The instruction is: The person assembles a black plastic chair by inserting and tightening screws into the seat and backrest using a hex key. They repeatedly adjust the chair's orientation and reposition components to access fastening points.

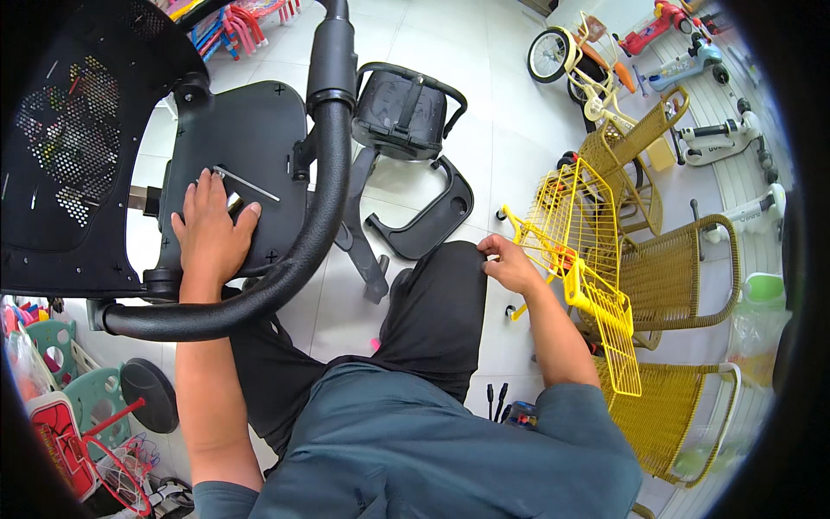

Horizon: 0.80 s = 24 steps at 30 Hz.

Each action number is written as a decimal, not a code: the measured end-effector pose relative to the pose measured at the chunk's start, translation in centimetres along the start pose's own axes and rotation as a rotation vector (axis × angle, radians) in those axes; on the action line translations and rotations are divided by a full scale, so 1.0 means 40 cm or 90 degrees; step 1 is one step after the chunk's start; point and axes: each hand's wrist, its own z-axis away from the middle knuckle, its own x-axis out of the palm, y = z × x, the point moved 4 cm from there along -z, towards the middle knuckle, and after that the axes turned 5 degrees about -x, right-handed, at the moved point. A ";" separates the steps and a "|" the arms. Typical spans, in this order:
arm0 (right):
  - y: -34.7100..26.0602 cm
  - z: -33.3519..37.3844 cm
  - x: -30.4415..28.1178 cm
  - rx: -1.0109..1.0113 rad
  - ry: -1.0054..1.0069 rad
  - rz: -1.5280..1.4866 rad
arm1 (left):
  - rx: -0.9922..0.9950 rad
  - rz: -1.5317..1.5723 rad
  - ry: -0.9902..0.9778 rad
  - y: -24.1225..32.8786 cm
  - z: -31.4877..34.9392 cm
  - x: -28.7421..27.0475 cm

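My left hand [211,229] lies with fingers stretched out on the black plastic seat [239,121] of a child's ride-on or stroller. By its fingertips rests a thin L-shaped metal hex key [251,185], and a small shiny metal piece [234,202] shows between thumb and forefinger. A thick black padded bar [333,164] curves around the seat, passing over my left wrist. The perforated black backrest [73,164] stands left of it. My right hand [510,264] is beside my right knee, thumb and fingers pinched together; what they hold, if anything, is hidden.
On the tiled floor ahead lie a black basket with a handle [402,112] and a black U-shaped plastic part [432,212]. A yellow wire cart [575,216] stands at right, before woven chairs [674,272]. A bike [575,65] and scooters line the wall. Toys crowd the lower left.
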 end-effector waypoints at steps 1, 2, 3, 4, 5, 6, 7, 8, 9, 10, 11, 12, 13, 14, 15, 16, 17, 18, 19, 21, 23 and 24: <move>0.007 -0.004 0.002 -0.002 -0.035 0.001 | -0.003 -0.003 -0.002 0.000 0.002 -0.001; 0.017 -0.005 0.001 0.006 -0.031 0.000 | -0.003 0.001 -0.006 -0.001 0.005 -0.001; 0.023 -0.009 0.003 -0.005 -0.053 -0.017 | -0.003 0.002 -0.007 0.000 0.006 -0.003; 0.031 -0.014 -0.004 0.008 -0.031 0.028 | -0.002 0.004 -0.006 0.001 0.006 -0.004; 0.035 -0.018 -0.003 0.002 -0.036 0.060 | -0.004 0.007 -0.006 0.001 0.006 -0.005; 0.038 -0.020 0.002 0.021 -0.047 0.086 | -0.005 0.010 -0.006 0.001 0.005 -0.005; 0.052 -0.015 0.008 0.129 -0.035 0.001 | -0.007 0.011 -0.003 0.002 0.003 -0.005; 0.034 -0.017 0.015 0.054 -0.002 0.007 | 0.001 0.014 -0.004 0.003 0.000 -0.004; 0.017 -0.010 0.023 0.003 0.047 0.010 | 0.001 0.012 -0.003 0.003 -0.001 -0.003; 0.003 -0.002 0.042 -0.003 0.100 0.015 | -0.008 -0.001 -0.005 -0.001 0.000 -0.003; -0.024 0.007 0.070 -0.086 0.052 0.080 | -0.008 0.001 -0.007 -0.002 0.000 -0.003; -0.060 0.012 0.104 -0.225 0.062 0.274 | -0.008 -0.013 -0.005 -0.002 0.000 -0.002; -0.073 0.004 0.108 -0.231 0.107 0.275 | -0.011 -0.008 -0.011 -0.004 0.000 -0.002; -0.077 -0.007 0.118 -0.201 0.115 0.299 | -0.005 -0.001 -0.010 -0.003 0.000 -0.001; -0.080 -0.028 0.122 -0.188 0.101 0.325 | -0.008 -0.001 -0.007 -0.004 0.001 -0.002; -0.079 -0.055 0.119 -0.169 0.087 0.351 | -0.007 -0.002 -0.008 -0.002 0.001 -0.002; -0.076 -0.084 0.109 -0.156 0.089 0.389 | -0.003 0.001 -0.008 0.000 0.002 -0.003; -0.072 -0.112 0.091 -0.143 0.112 0.410 | 0.000 0.011 -0.007 0.002 0.002 -0.005; -0.060 -0.152 0.076 -0.096 0.087 0.430 | 0.000 0.012 -0.012 0.003 0.004 -0.005; -0.049 -0.209 0.060 -0.081 0.061 0.431 | -0.001 0.013 -0.012 0.007 0.005 -0.011; -0.035 -0.247 0.057 -0.020 0.047 0.326 | -0.011 0.009 -0.017 0.007 0.008 -0.016; -0.035 -0.251 0.062 -0.022 0.065 0.233 | -0.013 0.015 -0.024 0.006 0.010 -0.017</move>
